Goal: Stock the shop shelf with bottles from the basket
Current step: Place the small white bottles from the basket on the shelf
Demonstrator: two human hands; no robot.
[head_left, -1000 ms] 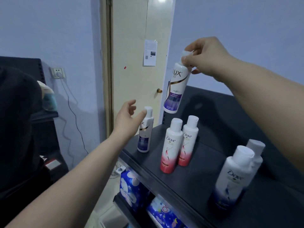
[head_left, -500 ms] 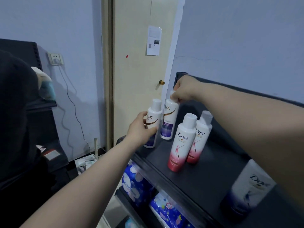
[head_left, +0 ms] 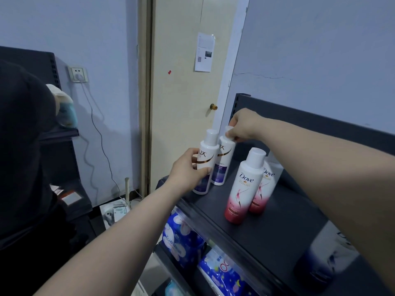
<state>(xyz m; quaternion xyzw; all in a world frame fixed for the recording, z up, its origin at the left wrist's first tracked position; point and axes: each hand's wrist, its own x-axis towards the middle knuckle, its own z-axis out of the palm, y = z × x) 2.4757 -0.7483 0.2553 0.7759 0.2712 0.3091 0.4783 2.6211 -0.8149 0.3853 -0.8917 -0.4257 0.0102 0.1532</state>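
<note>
Two white-and-purple Lux bottles stand side by side at the left end of the dark top shelf (head_left: 284, 227). My left hand (head_left: 188, 169) grips the body of the front Lux bottle (head_left: 206, 159). My right hand (head_left: 243, 126) pinches the cap of the rear Lux bottle (head_left: 221, 167), which stands on the shelf. Two white-and-red Dove bottles stand to the right, one in front (head_left: 243, 186) and one behind (head_left: 264, 189). My right forearm partly hides a white-and-blue Dove bottle (head_left: 324, 253) at the lower right. No basket is in view.
Blue packs (head_left: 181, 240) fill the lower shelf. A cream door (head_left: 183, 86) with a knob stands behind the shelf's left end. At far left is another dark shelf unit (head_left: 64, 133), a wall socket with a cable, and a dark shape against the camera.
My right hand brought the Lux bottle down from mid-air and stood it on the shelf beside the other one. My left hand closed round the front Lux bottle.
</note>
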